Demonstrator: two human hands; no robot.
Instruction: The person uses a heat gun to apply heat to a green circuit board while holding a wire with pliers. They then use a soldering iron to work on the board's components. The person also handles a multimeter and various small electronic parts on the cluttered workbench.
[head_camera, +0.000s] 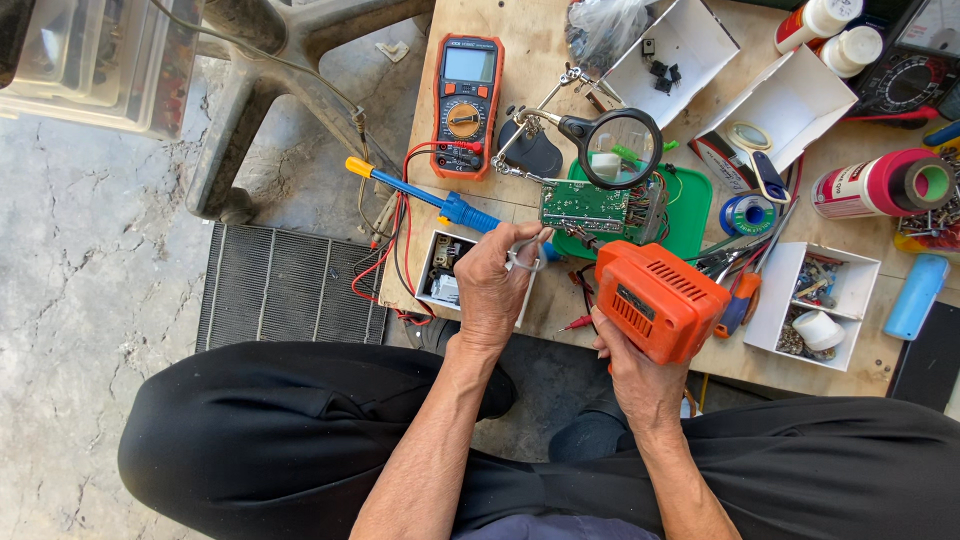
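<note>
While I look down from the head camera, I see the right hand (640, 375) wrapped tight around the handle of an orange solder gun (655, 298). The gun sits low, just over the near edge of the bench (520, 55), with its front end pointing up toward the green circuit board (590, 207). The board is held up by a small clamp stand, and a round magnifier (622, 148) hangs over it. A green tray (690, 215) lies under the board.

The left hand (495, 285) is closed too. Its fingertips pinch a thin, pale loop of wire (522, 255), which I think is solder. The loop is near the board's near left corner, but I cannot tell if it touches.

To me this looks like the step right before a joint is made: both tools are up and close, yet the tip of the gun is hidden behind the gun's body, so I cannot say it is on the board. My guess is that the next move needs a steady, small push of the tip to one spot, with the wire fed in beside it, and care not to bump the bundle of coloured wires on the board's right end.

A blue iron (425, 192) lies toward the left edge, next to an orange meter (466, 105). White boxes of small parts sit at the far and right sides.
</note>
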